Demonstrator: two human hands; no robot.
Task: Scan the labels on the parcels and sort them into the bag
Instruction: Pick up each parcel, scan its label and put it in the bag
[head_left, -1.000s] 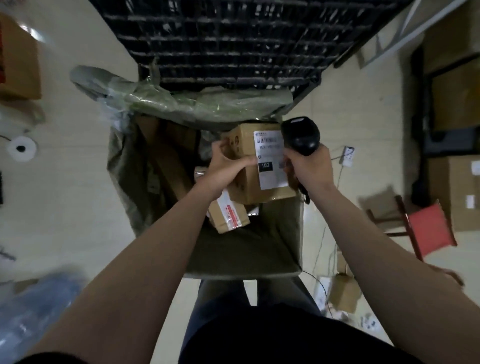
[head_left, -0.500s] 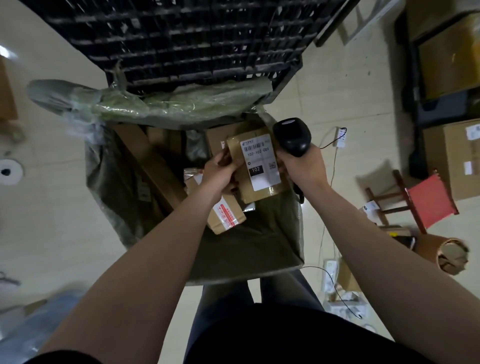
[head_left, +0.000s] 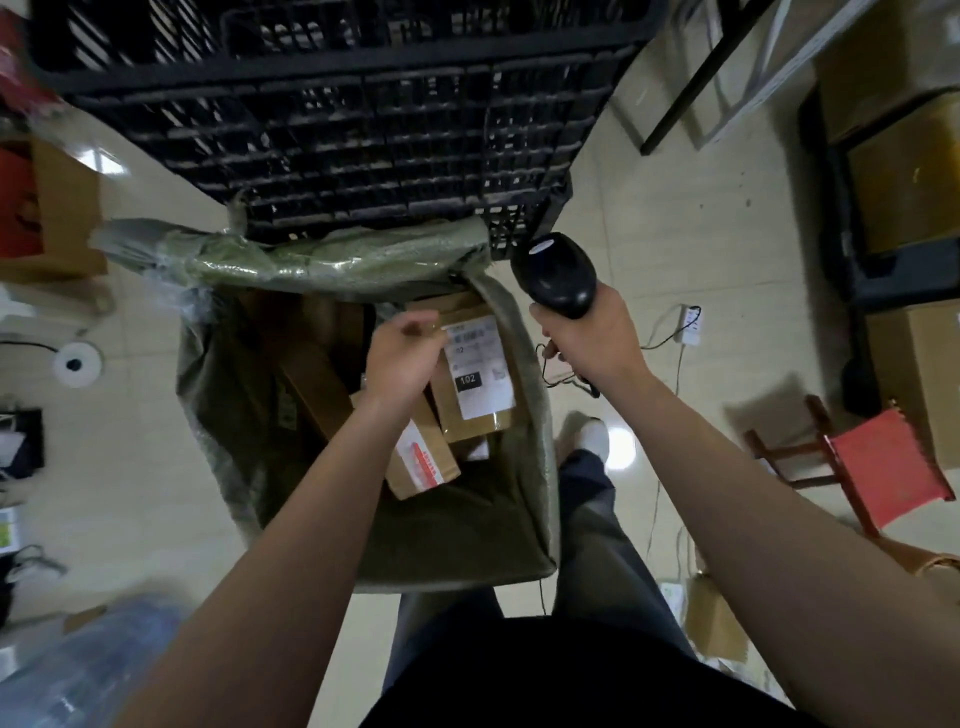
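Head view: left hand (head_left: 408, 353) over the open olive-green woven bag (head_left: 467, 551), fingers loosely curled, holding nothing, just beside the brown cardboard parcel (head_left: 470, 427). Right hand (head_left: 592, 338) outside the bag at its right, gripping firmly the black handheld scanner (head_left: 558, 275). Inside the bag: this parcel lying label up, a smaller brown parcel with red-and-white sticker (head_left: 422, 462), a long brown carton (head_left: 311, 379) more left. On the white label (head_left: 483, 395): blurred barcode, "102" in white on black.

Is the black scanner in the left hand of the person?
No, the right hand grips the scanner, while the left hand is over the bag.
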